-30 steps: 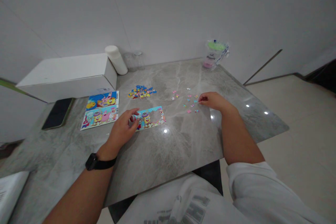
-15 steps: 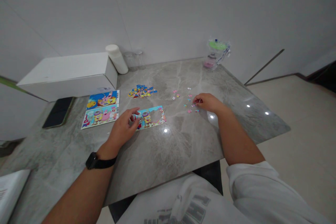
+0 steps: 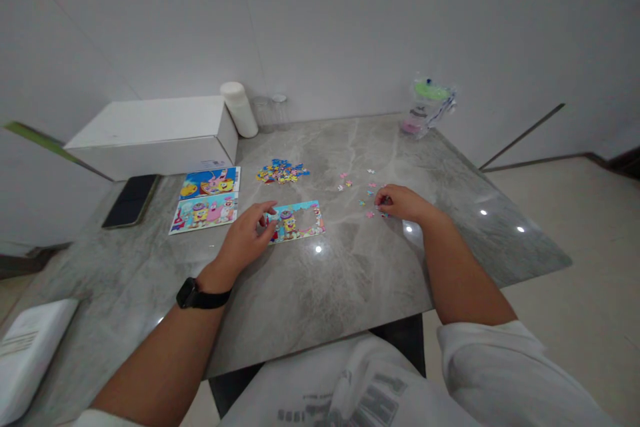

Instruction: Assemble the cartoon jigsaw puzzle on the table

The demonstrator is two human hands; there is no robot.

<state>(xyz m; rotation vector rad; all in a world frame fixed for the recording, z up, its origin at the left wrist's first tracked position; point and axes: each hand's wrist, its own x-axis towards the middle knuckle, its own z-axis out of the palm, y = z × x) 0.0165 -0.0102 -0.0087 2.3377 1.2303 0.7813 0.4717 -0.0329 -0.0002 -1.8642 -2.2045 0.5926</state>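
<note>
My left hand [image 3: 251, 233] rests with its fingers apart over the left end of a partly assembled cartoon jigsaw puzzle [image 3: 289, 223]. A gap shows in the puzzle's right half, where the grey tabletop is visible. Farther right, my right hand [image 3: 400, 203] is closed in a pinch, its fingertips down at a small puzzle piece [image 3: 377, 207] on the table. Around those fingertips lie several loose pieces, among them a pink piece [image 3: 371, 215]. Beyond the puzzle sits a pile of blue and yellow pieces [image 3: 283, 172]. The printed picture sheet [image 3: 206, 212] lies left of my left hand.
A black phone [image 3: 131, 201] lies left of the picture sheet. Behind stand a white box [image 3: 155, 140], a white bottle [image 3: 240, 110] and clear glasses [image 3: 273, 113]. A plastic-wrapped cup [image 3: 425, 107] is at the back right. A white packet [image 3: 37, 353] sits at the near left.
The whole view has shifted, so everything appears slightly farther right. My right fingertips have drawn in closer around a piece. My left hand stays on the puzzle's left end.
</note>
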